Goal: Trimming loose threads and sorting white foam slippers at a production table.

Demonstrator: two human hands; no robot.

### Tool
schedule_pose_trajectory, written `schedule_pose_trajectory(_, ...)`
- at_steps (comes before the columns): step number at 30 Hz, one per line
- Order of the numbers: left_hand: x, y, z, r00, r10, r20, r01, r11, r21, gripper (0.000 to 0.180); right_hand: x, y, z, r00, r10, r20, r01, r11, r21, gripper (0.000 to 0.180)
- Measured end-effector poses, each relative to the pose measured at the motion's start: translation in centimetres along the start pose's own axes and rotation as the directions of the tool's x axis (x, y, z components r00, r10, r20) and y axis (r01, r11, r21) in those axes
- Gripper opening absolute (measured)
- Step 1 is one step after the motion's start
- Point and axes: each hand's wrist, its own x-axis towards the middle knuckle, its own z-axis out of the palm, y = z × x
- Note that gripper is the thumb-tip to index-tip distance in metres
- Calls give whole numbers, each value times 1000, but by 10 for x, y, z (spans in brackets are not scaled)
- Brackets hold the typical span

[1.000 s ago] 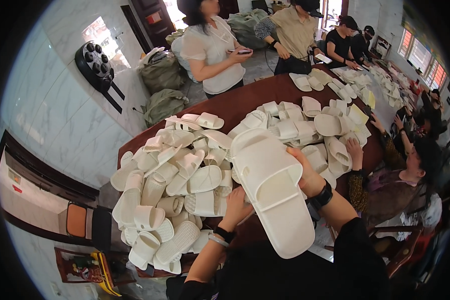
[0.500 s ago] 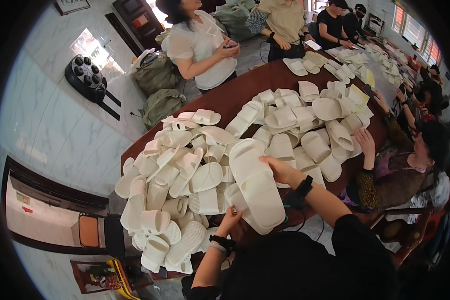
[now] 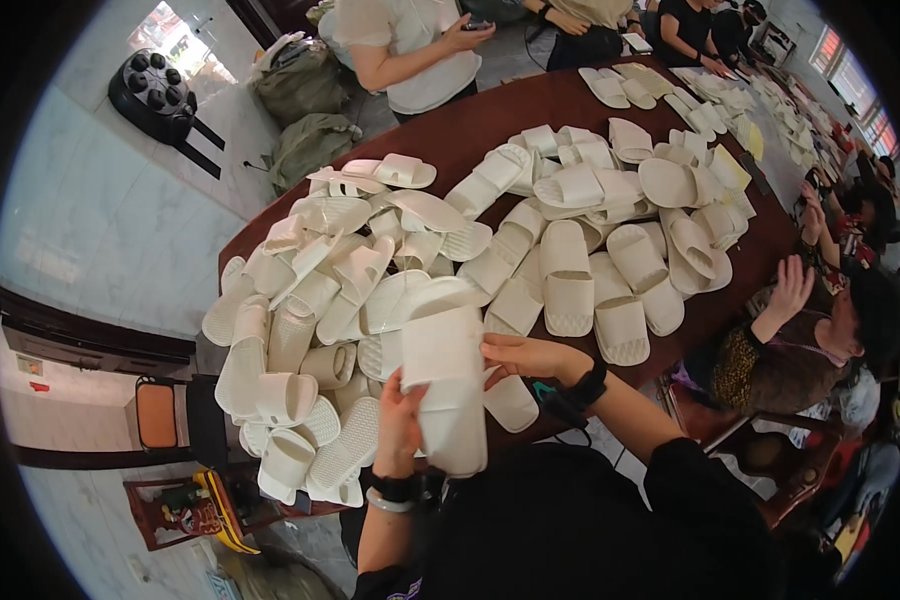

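Note:
In front of my chest I hold up a cream-white slide slipper, upright with its wide strap towards me. My left hand is closed on its left edge, thumb on the near side. My right hand pinches the right edge, its fingers partly hidden. Whether a second slipper lies behind this one I cannot tell. Below my right hand lies another slipper, beside a small teal-coloured thing. To the left spreads a jumbled heap of slippers; more slippers lie in a pile ahead and to the right.
The dark red table curves away to the far right, where paper sheets and more slippers lie. Two people stand beyond it. Another person's raised hand is at the right, near a wooden chair. Sacks stand behind.
The held slipper has moved left and turned more upright. My left hand has shifted onto its left edge, my right hand down along its right edge. The view has tilted down.

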Motion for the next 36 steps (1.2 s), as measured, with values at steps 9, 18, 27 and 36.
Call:
schedule_pose_trajectory(9,-44,19,-82,994,-63,-86,12,871,-491,51,-77,122,-86,881,-178,-439,-472,-253,-845,40)
schedule_pose_trajectory(18,-56,9,-94,994,-32,-101,-6,936,-352,52,-95,146,-80,786,-411,-462,-526,-52,-849,57)
schedule_pose_trajectory(27,-62,7,-81,996,-57,-63,29,926,-377,51,-99,154,-74,725,-373,-579,-641,-60,-765,75)
schedule_pose_trajectory(36,-66,8,-76,997,-42,-64,16,928,-372,49,-67,77,-8,963,192,-191,-241,929,-282,41)
